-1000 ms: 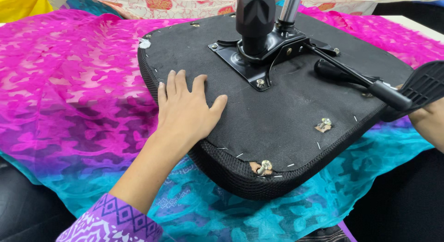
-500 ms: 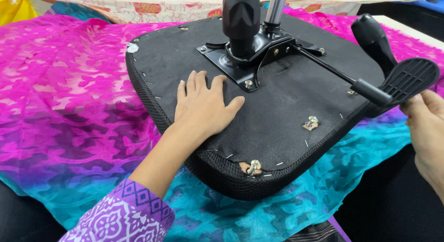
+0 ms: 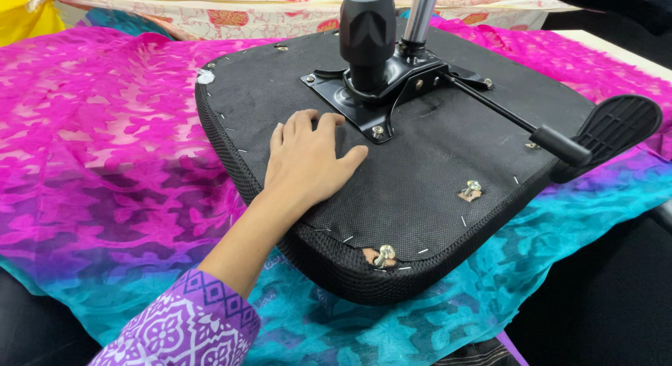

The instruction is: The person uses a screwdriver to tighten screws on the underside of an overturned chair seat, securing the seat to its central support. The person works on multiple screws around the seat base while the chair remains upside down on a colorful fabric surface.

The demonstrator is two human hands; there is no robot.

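Observation:
An upside-down black office chair seat (image 3: 434,191) lies on a pink and turquoise patterned cloth (image 3: 105,170). My left hand (image 3: 308,159) rests flat on the seat's fabric underside, fingers apart, just left of the black metal mechanism plate (image 3: 381,93). A black cylinder socket (image 3: 367,30) and a shiny metal rod (image 3: 418,16) rise from that plate. A thin lever with a black paddle handle (image 3: 616,128) sticks out to the right. Two bolts (image 3: 385,254) stand in the seat near its front edge. My right hand is out of view.
A floral cloth (image 3: 245,12) and a yellow cloth (image 3: 21,16) lie at the back. Dark floor or furniture (image 3: 602,303) shows at lower right. A dark object (image 3: 616,2) fills the top right corner.
The seat has turned and shifted right in view, bringing the paddle lever toward the right edge. My right hand, seen near the paddle before, has left the view. My left hand stays flat on the seat.

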